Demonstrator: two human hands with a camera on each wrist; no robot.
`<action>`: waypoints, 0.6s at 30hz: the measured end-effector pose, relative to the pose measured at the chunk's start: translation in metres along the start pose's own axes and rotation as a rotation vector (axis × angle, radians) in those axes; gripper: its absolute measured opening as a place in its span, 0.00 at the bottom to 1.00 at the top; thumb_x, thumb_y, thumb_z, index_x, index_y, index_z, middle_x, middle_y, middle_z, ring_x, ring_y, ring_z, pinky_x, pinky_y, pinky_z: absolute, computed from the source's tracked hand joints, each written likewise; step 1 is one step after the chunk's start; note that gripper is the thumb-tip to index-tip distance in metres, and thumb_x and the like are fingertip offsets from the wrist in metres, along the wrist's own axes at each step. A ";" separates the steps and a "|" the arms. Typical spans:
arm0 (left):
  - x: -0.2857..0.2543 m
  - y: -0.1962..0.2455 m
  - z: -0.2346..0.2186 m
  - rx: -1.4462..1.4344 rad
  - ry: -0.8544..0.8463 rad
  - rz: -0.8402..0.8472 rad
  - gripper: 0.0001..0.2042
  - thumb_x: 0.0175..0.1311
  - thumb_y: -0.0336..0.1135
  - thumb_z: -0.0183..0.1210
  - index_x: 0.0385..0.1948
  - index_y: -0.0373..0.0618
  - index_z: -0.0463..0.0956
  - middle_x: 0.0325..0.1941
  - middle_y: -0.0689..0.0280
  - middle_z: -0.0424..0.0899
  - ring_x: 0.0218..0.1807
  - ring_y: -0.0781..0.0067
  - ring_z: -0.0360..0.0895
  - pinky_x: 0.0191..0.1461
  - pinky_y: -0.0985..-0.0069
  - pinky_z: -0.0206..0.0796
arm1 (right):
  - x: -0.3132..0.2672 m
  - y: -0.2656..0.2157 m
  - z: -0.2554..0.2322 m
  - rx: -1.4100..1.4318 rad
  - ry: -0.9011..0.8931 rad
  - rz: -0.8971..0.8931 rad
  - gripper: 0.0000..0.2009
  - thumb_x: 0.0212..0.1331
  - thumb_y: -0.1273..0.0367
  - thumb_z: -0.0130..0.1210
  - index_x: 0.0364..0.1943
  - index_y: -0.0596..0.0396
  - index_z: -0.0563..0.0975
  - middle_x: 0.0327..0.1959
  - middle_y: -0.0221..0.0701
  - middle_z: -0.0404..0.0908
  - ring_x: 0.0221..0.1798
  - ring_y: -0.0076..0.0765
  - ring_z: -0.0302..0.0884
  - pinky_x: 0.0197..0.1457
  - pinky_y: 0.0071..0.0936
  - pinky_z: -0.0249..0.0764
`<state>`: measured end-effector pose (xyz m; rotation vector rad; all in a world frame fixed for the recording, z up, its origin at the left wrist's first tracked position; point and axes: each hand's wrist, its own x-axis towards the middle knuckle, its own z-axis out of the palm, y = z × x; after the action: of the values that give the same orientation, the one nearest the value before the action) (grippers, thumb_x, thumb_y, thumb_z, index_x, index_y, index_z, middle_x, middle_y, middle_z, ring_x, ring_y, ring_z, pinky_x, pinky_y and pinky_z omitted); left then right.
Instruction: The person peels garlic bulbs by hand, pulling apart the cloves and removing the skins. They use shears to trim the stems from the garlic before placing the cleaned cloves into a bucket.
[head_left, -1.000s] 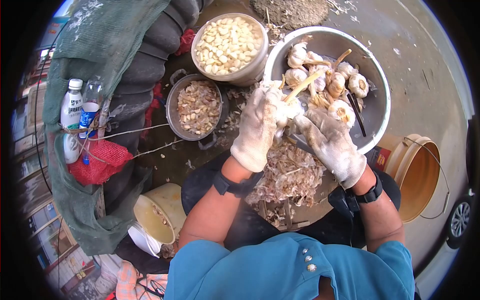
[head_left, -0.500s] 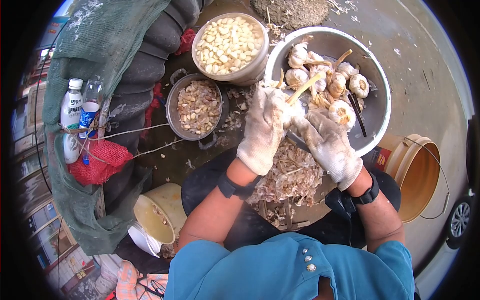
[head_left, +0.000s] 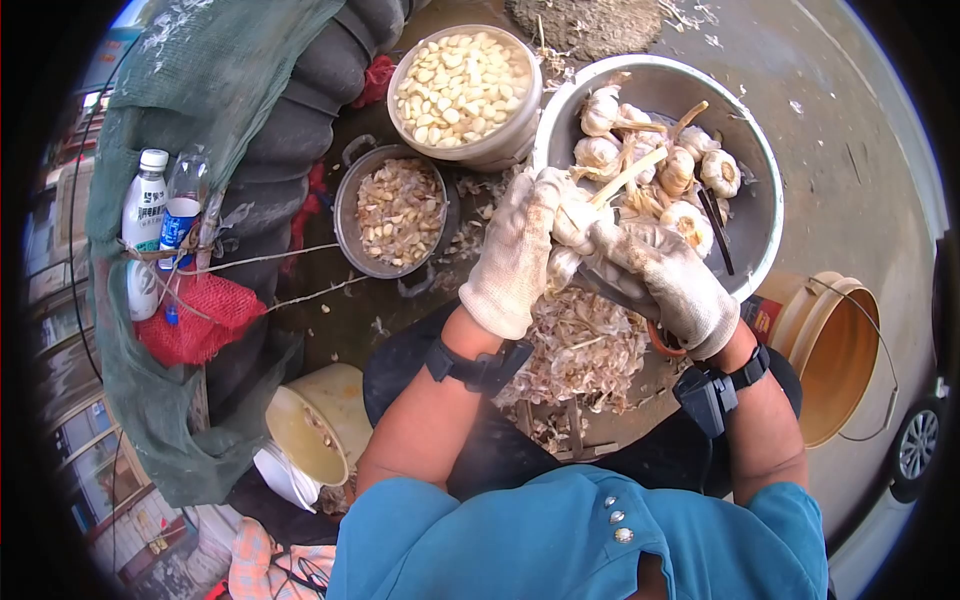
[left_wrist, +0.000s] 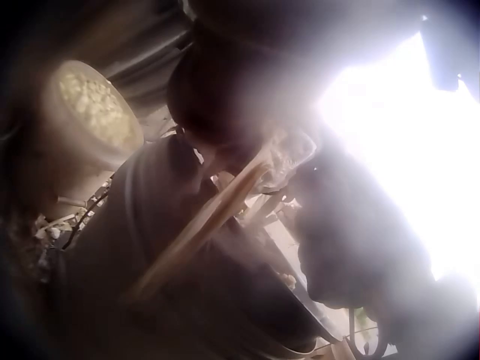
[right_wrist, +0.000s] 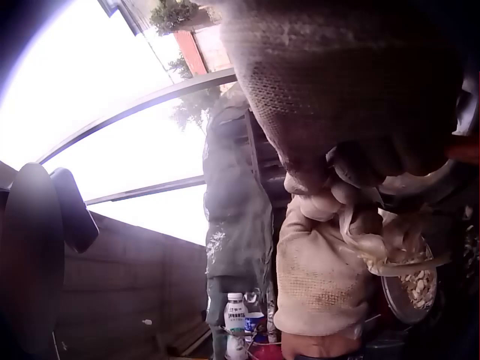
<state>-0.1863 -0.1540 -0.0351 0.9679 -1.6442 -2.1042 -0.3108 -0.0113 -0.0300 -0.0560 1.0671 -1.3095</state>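
In the head view my gloved left hand [head_left: 508, 262] grips a garlic bulb [head_left: 572, 224] by its side, with the long dry stalk [head_left: 632, 178] pointing up and right over the bowl. The gloved right hand [head_left: 672, 285] has its fingers curled against the bulb's right side. Below its palm shows the end of an orange-handled tool [head_left: 664, 340]; the rest of that tool is hidden by the hand. The right wrist view shows the bulb [right_wrist: 321, 206] between both gloves. Beyond the hands, a metal bowl [head_left: 772, 190] contains several unpeeled garlic bulbs [head_left: 598, 110] and a dark stick-like thing [head_left: 718, 235].
A pail of peeled cloves [head_left: 463, 85] and a pot of cloves with skins [head_left: 400, 212] stand left of the bowl. Garlic skins [head_left: 585, 350] are heaped below the hands. A tan bucket [head_left: 840, 370] lies tipped at right; a yellowish bucket [head_left: 345, 410] stands lower left.
The left hand has turned so more of the bulb shows. The right hand has rolled and shifted slightly down, and the orange end beneath it has come into view.
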 end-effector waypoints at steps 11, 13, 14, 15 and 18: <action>-0.001 -0.004 0.001 0.027 -0.093 -0.055 0.23 0.75 0.52 0.39 0.52 0.42 0.74 0.32 0.69 0.81 0.33 0.84 0.75 0.38 0.85 0.67 | -0.004 -0.015 0.009 -0.215 0.017 0.066 0.14 0.70 0.57 0.49 0.35 0.51 0.75 0.17 0.15 0.65 0.16 0.11 0.55 0.19 0.13 0.51; 0.000 -0.009 0.005 -0.164 -0.038 -0.029 0.21 0.73 0.53 0.48 0.48 0.42 0.74 0.22 0.73 0.78 0.19 0.90 0.67 0.20 0.90 0.56 | -0.006 -0.016 0.014 -0.197 0.012 0.062 0.13 0.70 0.58 0.50 0.38 0.53 0.77 0.20 0.18 0.71 0.19 0.11 0.63 0.21 0.12 0.60; 0.000 -0.010 0.004 -0.163 -0.039 -0.030 0.21 0.73 0.53 0.48 0.48 0.42 0.74 0.22 0.73 0.78 0.19 0.90 0.67 0.20 0.90 0.56 | -0.006 -0.016 0.023 -0.107 0.059 -0.016 0.14 0.69 0.59 0.51 0.44 0.55 0.77 0.29 0.22 0.76 0.28 0.13 0.70 0.30 0.15 0.67; -0.001 -0.008 0.004 -0.182 -0.041 -0.076 0.21 0.72 0.53 0.49 0.48 0.43 0.74 0.24 0.73 0.78 0.20 0.90 0.68 0.20 0.90 0.57 | -0.006 -0.016 0.028 -0.016 0.105 -0.093 0.16 0.68 0.60 0.53 0.49 0.57 0.77 0.37 0.26 0.82 0.36 0.16 0.76 0.39 0.17 0.75; -0.002 -0.005 0.005 -0.189 -0.042 -0.126 0.21 0.72 0.53 0.49 0.48 0.43 0.75 0.25 0.73 0.79 0.21 0.89 0.71 0.21 0.90 0.59 | -0.002 -0.013 0.009 -0.169 -0.049 -0.125 0.19 0.64 0.59 0.59 0.52 0.58 0.78 0.46 0.27 0.82 0.43 0.16 0.76 0.43 0.16 0.73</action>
<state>-0.1867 -0.1476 -0.0386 0.9958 -1.4041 -2.3282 -0.3147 -0.0186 -0.0162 -0.2845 1.1451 -1.3196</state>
